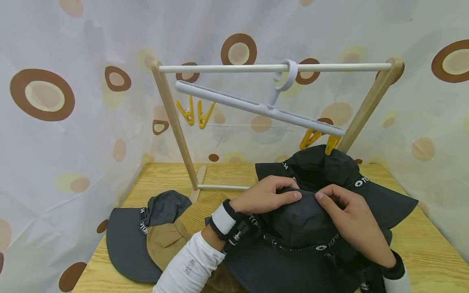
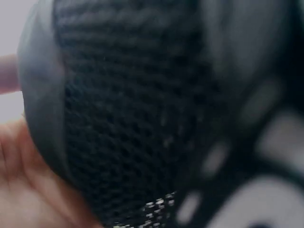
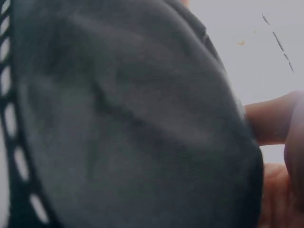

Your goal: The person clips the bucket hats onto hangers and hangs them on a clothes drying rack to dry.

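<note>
Head view, two hands [image 1: 269, 196] [image 1: 353, 219], one gripped hat [image 1: 305, 221]

Looks like a soft, dark grey-to-black hat [image 1: 304, 224], smooth-clothed over a slightly creased crown, with dark mesh visible close up in the left wrist view and a white-lettered band along the base of the crown. Sits crown uppermost, pinched near the top by left hand [image 1: 269, 195] and right hand [image 1: 349, 215]. Spreads a wide brim [image 1: 293, 268] below, toward the head camera.
</note>
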Tool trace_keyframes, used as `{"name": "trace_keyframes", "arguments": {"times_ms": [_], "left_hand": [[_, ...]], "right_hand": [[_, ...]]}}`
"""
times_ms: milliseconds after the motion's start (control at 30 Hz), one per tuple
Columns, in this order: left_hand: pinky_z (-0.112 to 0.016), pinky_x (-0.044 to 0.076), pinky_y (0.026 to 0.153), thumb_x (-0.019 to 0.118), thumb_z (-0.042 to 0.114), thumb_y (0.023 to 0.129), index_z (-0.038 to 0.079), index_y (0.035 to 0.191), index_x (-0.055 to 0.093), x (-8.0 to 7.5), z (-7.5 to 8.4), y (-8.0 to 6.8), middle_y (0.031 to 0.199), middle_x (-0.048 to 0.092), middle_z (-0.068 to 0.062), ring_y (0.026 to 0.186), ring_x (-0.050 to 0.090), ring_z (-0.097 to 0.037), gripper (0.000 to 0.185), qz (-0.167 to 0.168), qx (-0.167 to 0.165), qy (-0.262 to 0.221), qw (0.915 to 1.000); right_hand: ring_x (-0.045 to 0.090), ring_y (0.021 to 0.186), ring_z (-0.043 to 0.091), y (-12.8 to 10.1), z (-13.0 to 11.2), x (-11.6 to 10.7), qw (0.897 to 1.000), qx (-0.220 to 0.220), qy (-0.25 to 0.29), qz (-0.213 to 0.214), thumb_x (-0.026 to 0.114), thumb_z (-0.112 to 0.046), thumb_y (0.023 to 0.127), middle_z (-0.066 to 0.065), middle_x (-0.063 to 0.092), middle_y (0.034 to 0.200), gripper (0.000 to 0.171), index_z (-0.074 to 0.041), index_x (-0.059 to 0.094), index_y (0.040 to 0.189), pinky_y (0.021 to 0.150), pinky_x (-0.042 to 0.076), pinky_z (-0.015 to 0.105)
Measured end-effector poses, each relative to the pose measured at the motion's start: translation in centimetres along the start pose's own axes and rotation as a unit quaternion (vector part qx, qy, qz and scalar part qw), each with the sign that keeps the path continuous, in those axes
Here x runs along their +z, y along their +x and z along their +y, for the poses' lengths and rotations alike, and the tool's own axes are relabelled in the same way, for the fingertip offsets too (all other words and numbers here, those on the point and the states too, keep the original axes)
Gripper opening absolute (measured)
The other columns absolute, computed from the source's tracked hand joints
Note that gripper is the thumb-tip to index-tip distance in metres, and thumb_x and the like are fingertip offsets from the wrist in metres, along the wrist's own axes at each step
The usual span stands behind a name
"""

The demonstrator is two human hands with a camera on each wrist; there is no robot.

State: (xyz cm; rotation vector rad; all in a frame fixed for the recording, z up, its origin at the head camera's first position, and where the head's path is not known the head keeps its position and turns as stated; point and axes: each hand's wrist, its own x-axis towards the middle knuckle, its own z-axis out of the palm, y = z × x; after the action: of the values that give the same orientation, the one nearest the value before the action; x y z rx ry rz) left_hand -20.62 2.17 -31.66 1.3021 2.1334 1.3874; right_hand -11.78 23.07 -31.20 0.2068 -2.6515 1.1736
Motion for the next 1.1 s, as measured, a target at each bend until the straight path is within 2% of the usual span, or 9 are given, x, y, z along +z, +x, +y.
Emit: {"name": "trace_keyframes", "arguments": {"times_ms": [167,267,367,533,700,800,900,1000,1100], "left_hand": [[-0.016,0.043,0.077,0.054,0.012,0.101,0.003,0.101,0.066,-1.3,0.2,-0.3,0.094,0.063,-0.010,0.079,0.053,-0.001,0.015,-0.023,0.034,0.008,0.9991],[-0.017,0.044,0.078,0.056,0.011,0.100,0.004,0.101,0.067,-2.0,0.4,-0.6,0.096,0.065,-0.010,0.081,0.054,-0.002,0.013,-0.024,0.052,0.025,0.9980],[-0.018,0.047,0.082,0.059,0.011,0.099,0.005,0.103,0.069,-2.4,0.6,-0.7,0.100,0.068,-0.009,0.085,0.056,-0.002,0.013,-0.010,0.061,0.047,0.9970],[-0.018,0.047,0.087,0.061,0.013,0.098,0.007,0.106,0.071,-2.3,0.9,-0.6,0.105,0.070,-0.007,0.093,0.059,-0.006,0.015,0.027,0.068,0.079,0.9942],[-0.018,0.046,0.092,0.065,0.012,0.096,0.008,0.107,0.073,-2.4,1.2,-0.6,0.106,0.070,-0.005,0.100,0.062,-0.014,0.015,0.067,0.098,0.155,0.9807],[-0.019,0.046,0.090,0.064,0.014,0.096,0.010,0.109,0.073,-2.4,1.6,-0.8,0.107,0.069,-0.004,0.100,0.061,-0.016,0.016,0.072,0.082,0.180,0.9776],[-0.019,0.045,0.085,0.062,0.015,0.098,0.010,0.111,0.071,-2.2,1.9,-0.9,0.110,0.068,-0.005,0.095,0.060,-0.015,0.017,0.074,0.045,0.173,0.9811],[-0.018,0.045,0.076,0.061,0.014,0.099,0.010,0.109,0.071,-2.0,2.0,-1.0,0.107,0.069,-0.006,0.081,0.059,-0.013,0.016,0.097,0.024,0.158,0.9823],[-0.017,0.043,0.067,0.060,0.012,0.099,0.009,0.107,0.071,-1.9,1.8,-0.9,0.097,0.068,-0.007,0.069,0.054,-0.011,0.015,0.133,0.026,0.148,0.9796]], "right_hand": [[0.059,0.071,0.001,-0.3,-0.5,-0.3,1.000,-0.013,-0.016,0.008,0.061,-0.023,0.099,-0.011,0.068,0.078,0.013,-0.013,0.070,0.100,0.063,0.047,0.023],[0.060,0.070,0.000,-0.5,-0.7,-0.3,0.999,-0.042,-0.024,-0.003,0.065,-0.019,0.097,-0.011,0.069,0.082,0.008,-0.016,0.071,0.101,0.062,0.047,0.023],[0.059,0.068,0.000,-0.5,-1.0,-0.1,0.997,-0.072,-0.024,0.001,0.066,-0.015,0.095,-0.010,0.069,0.082,0.007,-0.017,0.071,0.099,0.060,0.047,0.023],[0.055,0.067,0.000,-0.4,-1.6,0.4,0.994,-0.087,-0.029,0.052,0.067,-0.012,0.094,-0.009,0.065,0.078,0.005,-0.016,0.070,0.097,0.060,0.045,0.022],[0.054,0.065,-0.001,-0.3,-1.9,0.7,0.991,-0.099,-0.035,0.085,0.069,-0.011,0.092,-0.005,0.066,0.077,0.007,-0.016,0.071,0.097,0.060,0.043,0.018],[0.054,0.065,-0.002,-0.2,-2.1,0.8,0.989,-0.102,-0.041,0.099,0.070,-0.010,0.092,-0.003,0.067,0.078,0.007,-0.015,0.072,0.096,0.060,0.042,0.017],[0.053,0.065,-0.003,0.0,-2.3,0.9,0.988,-0.105,-0.050,0.104,0.071,-0.010,0.091,-0.002,0.067,0.078,0.007,-0.015,0.072,0.097,0.059,0.042,0.018],[0.054,0.066,-0.004,0.3,-2.5,0.9,0.988,-0.109,-0.054,0.094,0.070,-0.011,0.092,-0.002,0.068,0.079,0.007,-0.015,0.072,0.097,0.059,0.044,0.020],[0.055,0.068,-0.004,0.7,-2.4,0.8,0.989,-0.113,-0.050,0.076,0.069,-0.012,0.093,-0.002,0.070,0.083,0.007,-0.016,0.072,0.099,0.060,0.044,0.022]]}}
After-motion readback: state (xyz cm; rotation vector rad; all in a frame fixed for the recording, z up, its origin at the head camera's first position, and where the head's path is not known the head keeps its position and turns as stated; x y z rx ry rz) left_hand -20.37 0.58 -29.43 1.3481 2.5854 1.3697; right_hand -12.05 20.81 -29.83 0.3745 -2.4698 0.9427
